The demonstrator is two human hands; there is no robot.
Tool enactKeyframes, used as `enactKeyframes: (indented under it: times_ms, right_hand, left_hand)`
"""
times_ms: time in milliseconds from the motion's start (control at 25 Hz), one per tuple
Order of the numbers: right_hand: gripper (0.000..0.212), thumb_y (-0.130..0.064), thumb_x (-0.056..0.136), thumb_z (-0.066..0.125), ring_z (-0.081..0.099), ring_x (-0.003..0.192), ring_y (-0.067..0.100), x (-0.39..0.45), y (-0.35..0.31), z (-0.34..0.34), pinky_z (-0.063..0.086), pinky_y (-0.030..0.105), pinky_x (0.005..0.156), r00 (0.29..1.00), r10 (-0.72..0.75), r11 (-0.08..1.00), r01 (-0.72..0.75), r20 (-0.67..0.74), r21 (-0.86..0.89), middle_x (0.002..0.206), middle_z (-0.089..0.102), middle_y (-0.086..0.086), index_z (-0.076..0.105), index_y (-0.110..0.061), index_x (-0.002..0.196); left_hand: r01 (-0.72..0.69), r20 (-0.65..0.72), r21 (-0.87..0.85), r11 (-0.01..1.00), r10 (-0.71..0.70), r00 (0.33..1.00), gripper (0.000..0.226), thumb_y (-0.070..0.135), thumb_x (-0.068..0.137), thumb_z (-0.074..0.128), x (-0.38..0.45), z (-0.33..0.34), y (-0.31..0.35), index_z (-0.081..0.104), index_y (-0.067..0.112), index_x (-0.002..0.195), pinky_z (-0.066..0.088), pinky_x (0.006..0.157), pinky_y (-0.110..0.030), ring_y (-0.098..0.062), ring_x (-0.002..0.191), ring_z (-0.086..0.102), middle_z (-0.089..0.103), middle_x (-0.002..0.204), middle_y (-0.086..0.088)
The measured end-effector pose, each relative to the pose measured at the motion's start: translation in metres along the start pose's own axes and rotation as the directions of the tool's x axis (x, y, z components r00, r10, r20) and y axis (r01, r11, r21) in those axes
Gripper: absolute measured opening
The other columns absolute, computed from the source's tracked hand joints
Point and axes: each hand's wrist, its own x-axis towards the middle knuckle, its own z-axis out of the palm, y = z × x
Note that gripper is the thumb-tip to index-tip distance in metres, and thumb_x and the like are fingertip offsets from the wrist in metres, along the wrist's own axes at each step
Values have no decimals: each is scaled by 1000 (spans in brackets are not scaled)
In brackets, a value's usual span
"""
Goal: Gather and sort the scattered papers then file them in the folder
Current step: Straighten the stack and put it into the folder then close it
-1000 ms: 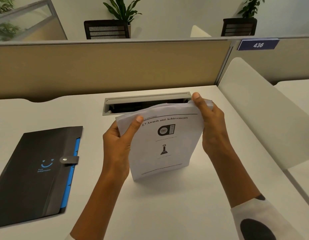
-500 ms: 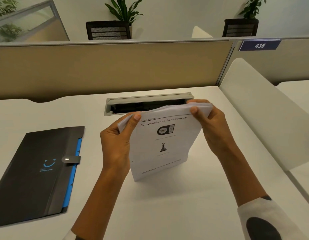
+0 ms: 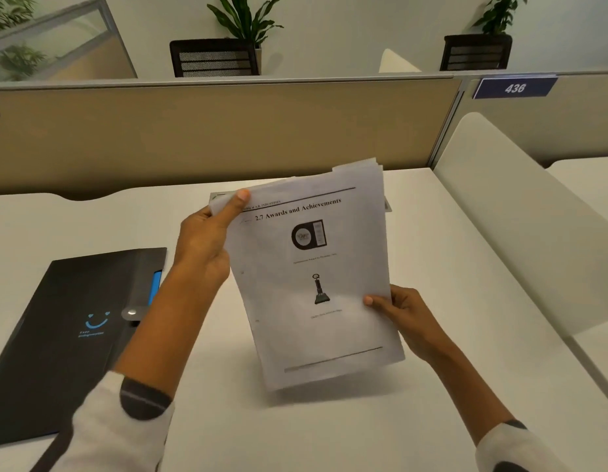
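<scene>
Black and snapped shut, the expanding folder (image 3: pixel 74 328) lies flat at the left of the white desk (image 3: pixel 449 267), a blue edge showing under its flap. Just right of it, the left hand (image 3: pixel 203 243) pinches the top left corner of the stack of papers (image 3: pixel 316 277), thumb on the front sheet headed "2.7 Awards and Achievements". Farther right, the right hand (image 3: pixel 405 318) grips the stack's lower right edge, holding it tilted above the desk.

I see the papers (image 3: pixel 313 284) as a white stack held clear of the desk, tilted, top sheet headed "2.7 Awards and Achievements" (two small pictures under it). My left hand (image 3: pixel 202 243) pinches the top left corner, my right hand (image 3: pixel 403 315) the right edge. The black folder (image 3: pixel 67 335) lies flat, shut, left of my left hand.
</scene>
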Motion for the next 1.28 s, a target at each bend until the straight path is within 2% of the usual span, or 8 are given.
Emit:
enactKeyframes:
  times_ms: [200,320,440,600,760,960,1120,1280]
  right_hand:
    - [19,-26,80,71,66,61,16,10,12,0,53,29,57,984,119,992,-122,-136,-18,72,72,4,68,-8,74]
    - [11,-15,81,71,67,56,16,16,24,0,54,25,52,946,286,958,-280,-152,60,71,72,7,68,-6,75]
    - [9,-9,81,70,66,51,13,20,36,1,52,21,46,901,390,921,-376,-192,107,67,71,5,67,-4,75]
    - [7,-10,82,69,66,55,15,23,43,3,53,22,46,876,439,898,-436,-200,62,74,70,8,67,-5,78]
    - [12,-17,84,68,65,74,23,20,49,6,54,31,64,884,397,907,-419,-246,-41,95,68,12,65,-9,93]
    - [39,-28,88,61,59,102,31,13,54,12,44,36,86,866,180,820,-394,-468,-414,111,65,16,57,-7,122]
    - [42,-29,91,57,55,110,34,9,55,22,43,37,89,875,134,722,-408,-466,-558,117,57,19,55,-5,125]
    - [42,-26,90,58,54,109,35,7,55,25,43,36,87,874,132,722,-408,-467,-559,117,53,20,54,-4,126]
  left_hand:
    - [7,56,165,986,-16,998,36,36,84,63,35,10,-30,59,18,115,50,74,-33,-21,99,58,65,109,-3]
    - [118,-77,396,910,-95,992,56,44,91,47,31,-4,-86,36,17,138,42,101,-47,-30,123,48,47,140,-10]
    - [215,-119,556,803,-180,976,53,41,96,37,0,-21,-146,34,12,140,36,107,-48,-35,126,45,45,141,-17]
    - [165,-37,679,715,-191,981,46,30,99,32,-34,-27,-186,35,10,140,26,111,-36,-29,134,36,40,147,-13]
    - [105,-3,752,651,-155,988,45,18,100,29,-42,-22,-199,25,9,144,28,108,-34,-29,133,36,38,146,-15]
    - [40,5,842,538,-81,997,51,4,97,29,-45,-17,-208,16,8,145,38,92,-36,-32,114,48,43,129,-20]
    - [10,15,859,511,-44,999,58,-4,93,32,-50,-14,-218,12,8,146,35,73,-23,-27,103,53,40,123,-15]
    - [21,10,866,500,-58,998,57,-1,94,33,-46,-15,-220,13,8,146,33,72,-20,-25,98,52,40,119,-12]
